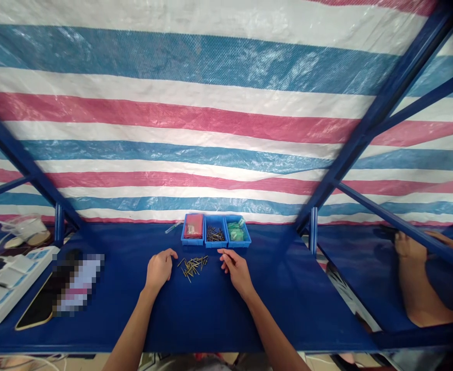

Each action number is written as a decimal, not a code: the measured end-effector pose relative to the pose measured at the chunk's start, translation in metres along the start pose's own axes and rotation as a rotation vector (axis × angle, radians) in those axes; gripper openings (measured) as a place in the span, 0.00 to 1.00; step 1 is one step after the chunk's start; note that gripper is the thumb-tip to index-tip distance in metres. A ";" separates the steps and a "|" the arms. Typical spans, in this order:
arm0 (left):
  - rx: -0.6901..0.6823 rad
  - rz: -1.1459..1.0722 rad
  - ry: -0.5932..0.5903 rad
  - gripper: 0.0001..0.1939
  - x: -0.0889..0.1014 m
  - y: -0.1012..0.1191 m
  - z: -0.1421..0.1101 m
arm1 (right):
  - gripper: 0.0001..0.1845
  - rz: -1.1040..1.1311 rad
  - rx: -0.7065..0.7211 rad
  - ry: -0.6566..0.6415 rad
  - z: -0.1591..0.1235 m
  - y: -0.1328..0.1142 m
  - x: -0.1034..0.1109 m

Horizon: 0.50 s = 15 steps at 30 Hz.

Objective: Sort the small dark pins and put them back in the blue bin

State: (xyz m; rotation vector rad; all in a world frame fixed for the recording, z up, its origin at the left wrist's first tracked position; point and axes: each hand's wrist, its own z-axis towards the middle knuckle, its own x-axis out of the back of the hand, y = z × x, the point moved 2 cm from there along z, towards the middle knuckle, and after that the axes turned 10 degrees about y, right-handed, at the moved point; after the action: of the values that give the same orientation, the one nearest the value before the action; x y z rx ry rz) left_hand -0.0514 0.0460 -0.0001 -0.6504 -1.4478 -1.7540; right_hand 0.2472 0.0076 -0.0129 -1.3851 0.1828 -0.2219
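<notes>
A loose pile of thin brass-coloured screws (193,267) lies on the blue tabletop (195,319) between my hands. My left hand (158,270) rests just left of the pile, its fingers loosely bent, index and thumb apart. On the other side, my right hand (235,269) hovers or rests near the bins with half-curled fingers spaced apart; no object shows in it. Three joined blue bins stand beyond: the left bin (193,241) holds red packets (194,226), the middle bin (216,245) darker screws (214,234), the right bin (239,243) green bags (236,231).
A thin clear tube-like item (173,227) lies left of the bins. At left are a phone (36,304) and a white power strip (15,288) with cables. Blue frame bars (326,190) slope up both sides before a striped sheet (195,118). Another person's arm (419,283) rests at right.
</notes>
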 end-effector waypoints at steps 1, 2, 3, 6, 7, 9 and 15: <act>0.000 -0.004 0.000 0.21 0.000 0.000 0.000 | 0.25 0.016 -0.005 0.000 0.000 0.001 0.000; 0.000 -0.007 0.001 0.21 0.000 0.000 0.000 | 0.25 0.031 -0.012 -0.002 0.000 0.002 0.000; 0.000 -0.008 0.003 0.21 0.000 0.000 0.000 | 0.26 0.044 -0.020 -0.005 0.000 0.003 0.001; -0.004 -0.009 0.002 0.22 0.000 0.000 0.000 | 0.27 0.079 -0.052 -0.004 -0.001 0.004 0.001; -0.005 -0.009 0.001 0.22 0.000 0.000 0.000 | 0.26 0.091 -0.065 -0.001 -0.001 0.004 0.001; -0.008 -0.007 0.005 0.22 0.000 -0.001 0.000 | 0.23 0.112 -0.084 0.010 -0.002 0.003 0.000; -0.084 0.002 0.083 0.21 -0.001 -0.003 0.001 | 0.20 0.088 -0.055 0.059 -0.003 -0.001 -0.002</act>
State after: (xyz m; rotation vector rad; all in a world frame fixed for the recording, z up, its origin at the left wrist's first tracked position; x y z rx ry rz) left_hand -0.0537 0.0477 -0.0021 -0.6147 -1.3232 -1.8265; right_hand 0.2447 0.0047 -0.0125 -1.4226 0.2997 -0.1857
